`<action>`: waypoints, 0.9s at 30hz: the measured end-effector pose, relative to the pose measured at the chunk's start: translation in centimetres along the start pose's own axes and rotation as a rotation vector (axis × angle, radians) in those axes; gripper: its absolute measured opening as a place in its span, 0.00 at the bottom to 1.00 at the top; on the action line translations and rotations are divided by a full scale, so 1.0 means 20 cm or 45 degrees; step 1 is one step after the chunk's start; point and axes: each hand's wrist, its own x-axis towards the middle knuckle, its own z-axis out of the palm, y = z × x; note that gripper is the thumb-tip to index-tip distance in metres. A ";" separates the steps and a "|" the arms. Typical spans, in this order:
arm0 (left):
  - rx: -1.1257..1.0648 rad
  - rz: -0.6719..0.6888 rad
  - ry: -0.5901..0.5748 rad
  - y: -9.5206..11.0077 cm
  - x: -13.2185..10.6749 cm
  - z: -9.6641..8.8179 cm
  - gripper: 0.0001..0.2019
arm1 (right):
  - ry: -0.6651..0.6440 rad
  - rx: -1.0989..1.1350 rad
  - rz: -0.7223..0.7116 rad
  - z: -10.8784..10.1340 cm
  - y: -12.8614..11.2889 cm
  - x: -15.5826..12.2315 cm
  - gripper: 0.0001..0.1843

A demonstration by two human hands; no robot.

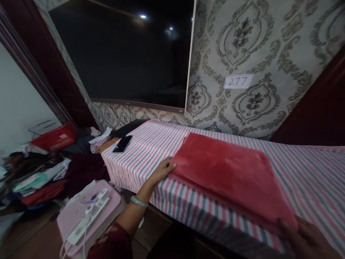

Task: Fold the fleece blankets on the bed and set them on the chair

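A folded red plush cloth (223,165) lies flat in layers on the striped sheet (151,144), its front edge near the edge of the surface. My left hand (163,169) grips the cloth's near left corner, thumb by the edge and the other fingers partly hidden. At the near right corner, my right hand (304,233) is closed on the cloth, somewhat dark and blurred. A pale bangle (139,202) circles my left wrist.
A phone (122,144) rests at the sheet's left end. Below on the left stands a pink box (115,201) carrying a power strip (88,217) with cables. Piled clothes (40,180) and a red bag (55,137) lie farther left. A television (129,54) hangs behind.
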 end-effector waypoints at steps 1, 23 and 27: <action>-0.001 -0.009 -0.004 0.00 0.00 0.00 0.26 | -0.007 0.052 0.065 0.00 -0.03 0.00 0.27; 0.165 -0.175 0.473 0.06 0.17 -0.08 0.37 | 0.263 0.356 -0.010 -0.08 -0.32 0.09 0.29; 0.674 0.225 0.303 0.23 0.38 0.05 0.37 | 0.173 0.189 -0.342 0.00 -0.52 0.35 0.30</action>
